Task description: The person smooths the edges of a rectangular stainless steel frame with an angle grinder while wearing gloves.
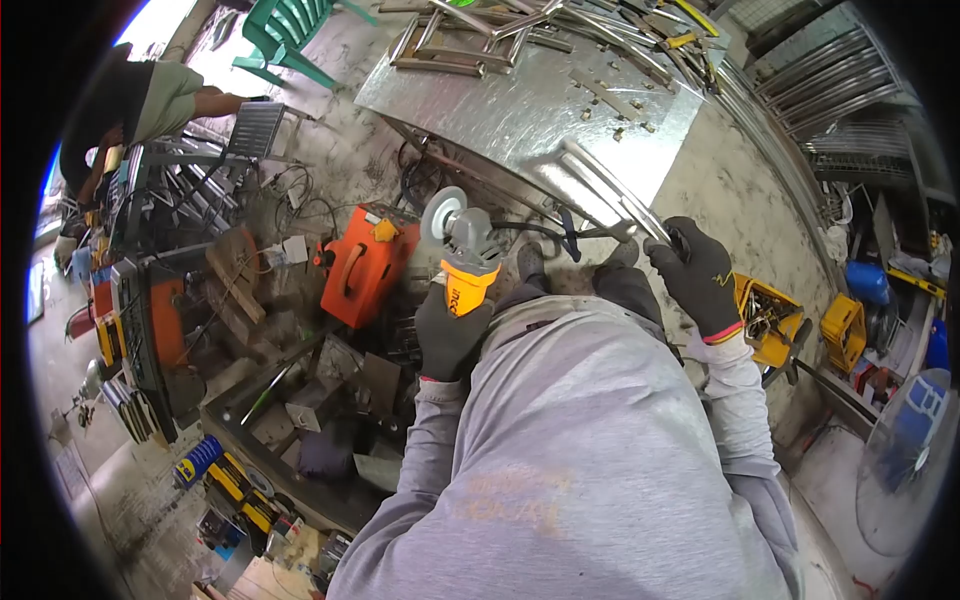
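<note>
My left hand (448, 335), in a dark glove, is wrapped round the yellow body of an angle grinder (466, 262). The grinder's pale round disc (443, 214) faces up and to the left, apart from any metal. My right hand (695, 275), also gloved, is closed on the near end of some shiny metal tubes (618, 195). They run side by side, and their far ends reach over the near edge of the metal-topped table (520, 130). Whether the tubes are joined inside my grip is hidden.
Metal frames (465, 50) and loose tubes lie at the table's far side. An orange machine case (368, 268) and cables are on the left, a yellow crate (768, 320) on the right. A fan (905, 460) stands lower right. Another person (165, 100) is at upper left.
</note>
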A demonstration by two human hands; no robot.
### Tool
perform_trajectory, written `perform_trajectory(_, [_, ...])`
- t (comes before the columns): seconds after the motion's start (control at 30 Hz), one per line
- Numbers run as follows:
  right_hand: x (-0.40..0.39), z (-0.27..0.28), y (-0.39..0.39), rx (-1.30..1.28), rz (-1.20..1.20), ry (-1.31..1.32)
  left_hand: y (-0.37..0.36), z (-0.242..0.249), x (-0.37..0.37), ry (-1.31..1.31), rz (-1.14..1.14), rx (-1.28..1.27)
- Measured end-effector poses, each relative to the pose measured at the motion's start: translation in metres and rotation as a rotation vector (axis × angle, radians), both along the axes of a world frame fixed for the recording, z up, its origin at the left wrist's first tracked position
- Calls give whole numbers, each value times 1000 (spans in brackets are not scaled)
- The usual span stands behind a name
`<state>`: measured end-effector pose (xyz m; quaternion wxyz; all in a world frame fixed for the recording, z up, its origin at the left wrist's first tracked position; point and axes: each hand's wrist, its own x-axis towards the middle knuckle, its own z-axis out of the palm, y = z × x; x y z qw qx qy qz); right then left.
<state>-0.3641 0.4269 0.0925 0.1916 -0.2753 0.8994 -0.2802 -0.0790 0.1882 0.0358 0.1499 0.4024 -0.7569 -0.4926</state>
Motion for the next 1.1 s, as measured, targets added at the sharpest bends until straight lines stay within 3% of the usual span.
perform_trajectory(0.03, [-5, 2, 1, -4, -11, 12, -1, -1, 1, 4, 13, 6])
perform_trajectory(0.1, [-15, 6, 4, -287, -160, -714, -5, -3, 1, 22, 18, 13])
perform_trajectory(0.23, [-28, -27, 5, -262, -142, -952, -8, -6, -2, 5, -1, -31])
perform_trajectory(0.37, [-37, -73, 14, -234, -136, -1003, -5, -3, -4, 34, 18, 23])
perform_trajectory(0.83, [-26, -83, 6, -187, -155, -925, 2, 14, -8, 0, -37, 98])
perform_trajectory(1.03, [-3, -71, 1, -136, -185, -923, 3, 26, -31, -104, -133, 45])
perform_trajectory(1.1, [9, -62, -3, -146, -269, -977, 5, 30, -40, -30, -178, -1])
